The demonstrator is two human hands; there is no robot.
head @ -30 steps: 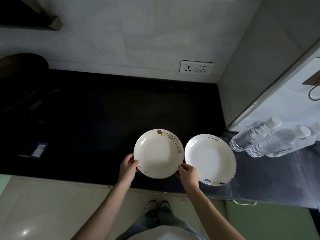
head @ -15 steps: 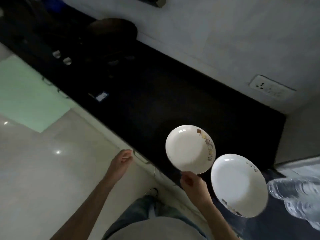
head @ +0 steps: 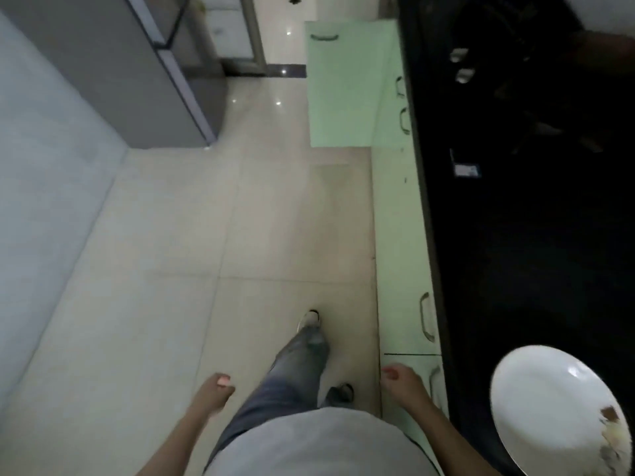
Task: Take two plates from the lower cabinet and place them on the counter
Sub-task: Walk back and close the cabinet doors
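One white plate (head: 549,407) with a patterned rim lies on the black counter (head: 532,252) at the lower right of the head view. The second plate is out of view. My left hand (head: 214,395) hangs over the floor, empty, fingers loosely curled. My right hand (head: 402,381) is beside the green lower cabinet front (head: 402,269), empty, fingers loosely curled, apart from the plate. An open green cabinet door (head: 343,87) stands out into the aisle further ahead.
Beige tiled floor (head: 206,252) runs ahead between the counter and a grey wall on the left. A grey refrigerator (head: 137,70) stands at the upper left. My legs and shoes are mid-step. Dark items sit on the far counter.
Both hands have let go of the plates and dropped to my sides. My head has turned left, away from the counter, so the view now looks along the aisle.
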